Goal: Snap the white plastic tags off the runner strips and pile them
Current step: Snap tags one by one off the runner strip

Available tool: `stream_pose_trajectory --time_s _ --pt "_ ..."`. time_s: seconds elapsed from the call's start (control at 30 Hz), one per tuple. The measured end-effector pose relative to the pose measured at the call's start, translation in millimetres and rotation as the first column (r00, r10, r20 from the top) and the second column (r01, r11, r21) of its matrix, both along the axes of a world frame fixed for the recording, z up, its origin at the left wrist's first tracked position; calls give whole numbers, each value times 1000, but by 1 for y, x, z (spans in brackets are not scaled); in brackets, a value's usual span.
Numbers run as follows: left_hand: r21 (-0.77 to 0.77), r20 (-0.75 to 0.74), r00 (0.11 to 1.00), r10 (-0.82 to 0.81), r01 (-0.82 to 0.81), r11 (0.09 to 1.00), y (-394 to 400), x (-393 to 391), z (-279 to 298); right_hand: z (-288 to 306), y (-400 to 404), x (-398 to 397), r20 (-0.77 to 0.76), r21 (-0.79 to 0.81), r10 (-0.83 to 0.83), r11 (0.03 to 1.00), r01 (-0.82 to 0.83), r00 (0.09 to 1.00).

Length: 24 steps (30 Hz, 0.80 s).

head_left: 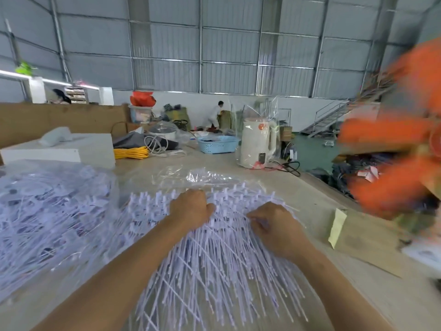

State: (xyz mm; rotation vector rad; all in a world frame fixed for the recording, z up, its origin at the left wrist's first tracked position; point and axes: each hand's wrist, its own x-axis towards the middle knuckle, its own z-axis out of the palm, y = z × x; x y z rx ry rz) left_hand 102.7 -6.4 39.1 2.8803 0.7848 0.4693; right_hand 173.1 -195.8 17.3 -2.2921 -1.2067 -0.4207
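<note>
- The step in hand looks like snapping: both hands work the far end of a fanned bundle of runner strips point(214, 254) at lower centre of the frame.
- The left hand point(189, 207) is curled over the strip heads; the right hand point(274, 225) pinches thin white pieces between finger and thumb.
- The next move probably calls for a short twist, then a drop onto the heap of tags point(47, 211) at left.
- The strips are thin, stiff white plastic rods; clear crinkled plastic wrap point(191, 174) lies beyond them on the table point(310, 211).
</note>
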Motion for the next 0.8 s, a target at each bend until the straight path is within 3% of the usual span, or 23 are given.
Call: stream_pose_trajectory --time_s 0.13,0.3,0.43,0.57,0.67,0.8 --pt "-25 -17 996 88 -88 996 -8 3 11 1 -1 2 2 17 12 1000 -12 1000" --pt "160 21 992 128 -130 979 -22 6 33 8 -12 11 -34 228 -108 967 113 994" --pt "68 170 985 -12 0 998 -22 -4 58 16 -21 16 -100 470 -182 858 207 978" --pt "-66 251 962 -110 130 989 -24 -25 79 19 -29 26 -313 609 -187 712 348 931" --pt "-236 440 883 -163 289 928 -26 -42 96 18 -29 31 -461 645 -122 634 427 879" --pt "-203 676 718 -167 400 894 -25 -64 116 16 -27 31 -543 637 -62 618 460 837"
